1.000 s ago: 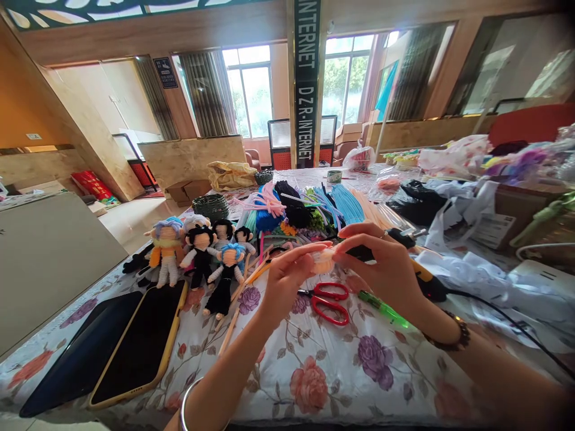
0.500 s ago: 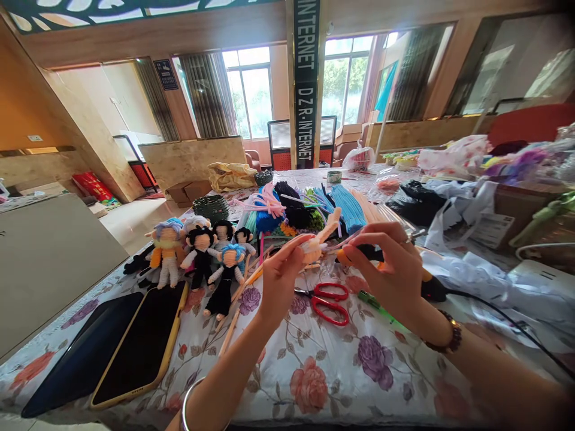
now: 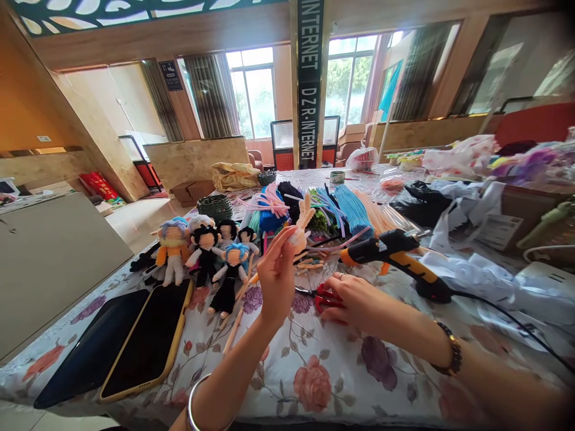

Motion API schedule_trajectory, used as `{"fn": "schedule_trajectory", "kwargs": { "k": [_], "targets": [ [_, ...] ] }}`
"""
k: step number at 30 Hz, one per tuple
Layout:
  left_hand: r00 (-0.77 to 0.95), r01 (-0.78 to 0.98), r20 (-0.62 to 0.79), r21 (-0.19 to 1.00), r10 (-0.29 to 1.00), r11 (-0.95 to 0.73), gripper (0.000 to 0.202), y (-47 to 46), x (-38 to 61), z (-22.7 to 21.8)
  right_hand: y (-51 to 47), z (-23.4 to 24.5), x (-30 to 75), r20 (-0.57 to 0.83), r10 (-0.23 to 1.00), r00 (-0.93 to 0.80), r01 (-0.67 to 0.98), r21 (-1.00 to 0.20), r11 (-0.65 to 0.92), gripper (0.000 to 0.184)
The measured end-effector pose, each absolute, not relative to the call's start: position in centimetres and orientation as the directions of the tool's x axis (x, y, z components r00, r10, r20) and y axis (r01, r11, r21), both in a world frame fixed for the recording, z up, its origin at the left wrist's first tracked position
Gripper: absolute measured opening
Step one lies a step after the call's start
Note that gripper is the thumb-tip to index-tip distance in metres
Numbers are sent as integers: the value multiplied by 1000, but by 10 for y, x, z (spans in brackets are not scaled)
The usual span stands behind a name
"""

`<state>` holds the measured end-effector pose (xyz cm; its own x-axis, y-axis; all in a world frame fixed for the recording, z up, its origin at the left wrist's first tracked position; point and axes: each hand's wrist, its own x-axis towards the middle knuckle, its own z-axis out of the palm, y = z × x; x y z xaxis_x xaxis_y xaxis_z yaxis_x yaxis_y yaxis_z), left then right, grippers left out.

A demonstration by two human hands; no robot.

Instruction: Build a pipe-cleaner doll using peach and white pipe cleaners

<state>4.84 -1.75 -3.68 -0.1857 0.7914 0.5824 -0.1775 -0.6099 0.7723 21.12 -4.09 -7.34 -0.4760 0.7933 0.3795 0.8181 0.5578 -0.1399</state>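
My left hand (image 3: 276,278) is raised over the table, its fingers pinching a small pale figure (image 3: 300,236) wound from fuzzy pipe cleaner, with peach limbs pointing up. My right hand (image 3: 354,299) is down at the red-handled scissors (image 3: 322,298), its fingers curled over the handles; part of the handles is hidden beneath them. The scissors lie on the floral cloth, blades toward the left. A pink pipe cleaner (image 3: 353,238) stretches to the right behind the left hand. Just beyond my right hand rests a black and orange glue gun (image 3: 395,254).
Several finished dolls (image 3: 206,245) sit at left, behind a phone in a yellow case (image 3: 148,341) and a dark tablet (image 3: 92,347). Bundles of blue pipe cleaners (image 3: 353,209) and other colours lie at the back. The glue gun's cord (image 3: 507,311) runs right, past white plastic wrapping (image 3: 485,281).
My right hand has dropped from beside the pale figure to the scissors and closed over their handles. My left hand has shifted slightly, tipping the figure more upright.
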Motion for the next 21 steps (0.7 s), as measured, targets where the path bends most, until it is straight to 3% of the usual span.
{"fn": "schedule_trajectory", "kwargs": {
  "k": [4,10,13,16,18,21],
  "targets": [
    [-176,-170,583,776,793,-608,28,-16,48,-39,-38,-82,220,410,738,-536,766,-131,630,16],
    [-229,-88,617,757,753,-647,30,-13,46,-41,-36,-74,219,231,816,-529,781,-242,575,12],
    [-281,-82,599,763,750,-641,32,-11,45,-41,-34,-63,217,92,875,-476,775,-426,467,13],
    [-339,-141,554,769,760,-624,31,-9,44,-41,-32,-52,217,-27,846,-533,603,-714,357,14],
    [-367,-202,528,758,766,-620,30,-7,43,-40,-33,-45,216,-9,780,-625,399,-863,310,15],
    [-373,-253,509,749,776,-613,28,-6,43,-40,-37,-37,210,44,761,-647,223,-944,244,23]
  ]
}}
